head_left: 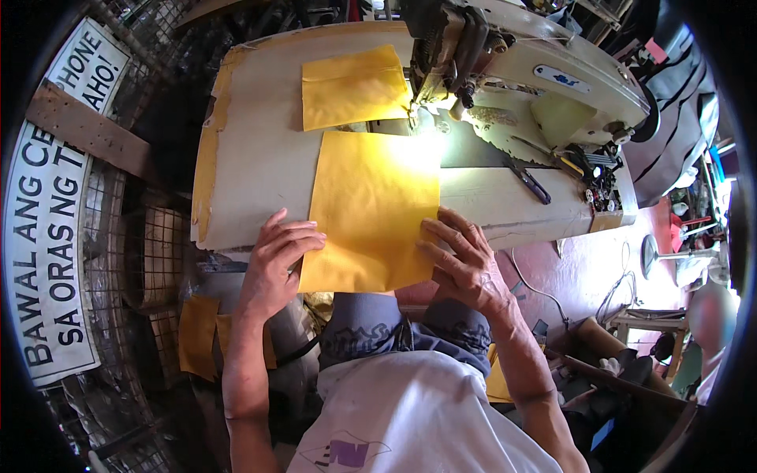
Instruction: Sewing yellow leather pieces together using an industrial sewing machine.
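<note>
A flat yellow rectangular piece, fabric or leather-like, lies in front of the sewing machine, its near end hanging past the table edge over my lap. My left hand grips its left edge, fingertips on top and the thumb partly hidden. On the opposite edge, my right hand pinches the piece with bent fingers; that thumb is out of sight. The far edge reaches the machine's lit needle area. Behind it, a second yellow piece with a seam across its top rests left of the needle.
Dark-handled scissors or snips lie right of the needle. Bobbins and small metal parts crowd the table's right end. More yellow pieces hang at lower left. A wire-mesh wall with a sign stands left; another person is far right.
</note>
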The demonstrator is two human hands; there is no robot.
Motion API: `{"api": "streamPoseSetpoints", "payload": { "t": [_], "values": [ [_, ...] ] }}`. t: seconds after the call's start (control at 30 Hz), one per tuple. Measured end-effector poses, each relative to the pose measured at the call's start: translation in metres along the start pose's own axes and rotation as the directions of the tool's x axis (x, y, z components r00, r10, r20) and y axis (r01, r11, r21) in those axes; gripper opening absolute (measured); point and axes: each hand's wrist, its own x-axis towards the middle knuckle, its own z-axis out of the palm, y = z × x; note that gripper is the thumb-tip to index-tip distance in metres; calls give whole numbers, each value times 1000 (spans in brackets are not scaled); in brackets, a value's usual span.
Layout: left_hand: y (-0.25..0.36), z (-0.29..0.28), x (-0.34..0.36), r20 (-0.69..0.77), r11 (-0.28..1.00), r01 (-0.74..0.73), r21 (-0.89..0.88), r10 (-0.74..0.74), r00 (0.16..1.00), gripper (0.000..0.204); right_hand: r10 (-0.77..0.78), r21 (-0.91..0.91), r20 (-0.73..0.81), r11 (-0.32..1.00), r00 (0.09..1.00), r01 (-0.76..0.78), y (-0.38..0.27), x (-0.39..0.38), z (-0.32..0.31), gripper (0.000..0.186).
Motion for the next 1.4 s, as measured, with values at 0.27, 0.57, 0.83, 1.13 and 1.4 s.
{"api": "streamPoseSetpoints", "payload": {
  "t": [0.27, 0.57, 0.83, 1.13, 1.4],
  "values": [
    [0, 20, 38, -163, 933, 343, -105, -356, 920, 10, 343, 228, -153, 925, 927, -305, -16, 33, 3, 16],
    [13, 35, 41, -238, 912, 389, 133, -351, 906, 16, 523, 132, -325, 850, 788, -510, -32, 48, 24, 13],
    [13, 42, 36, -288, 901, 415, 128, -367, 885, 20, 527, 117, -326, 846, 785, -519, -30, 45, 28, 16],
    [11, 44, 35, -299, 880, 428, 205, -360, 884, 26, 522, 22, -267, 844, 810, -536, -32, 50, 26, 16],
    [14, 46, 36, -292, 834, 522, 178, -462, 837, 26, 572, -4, -268, 804, 775, -594, -31, 52, 27, 19]
  ]
}}
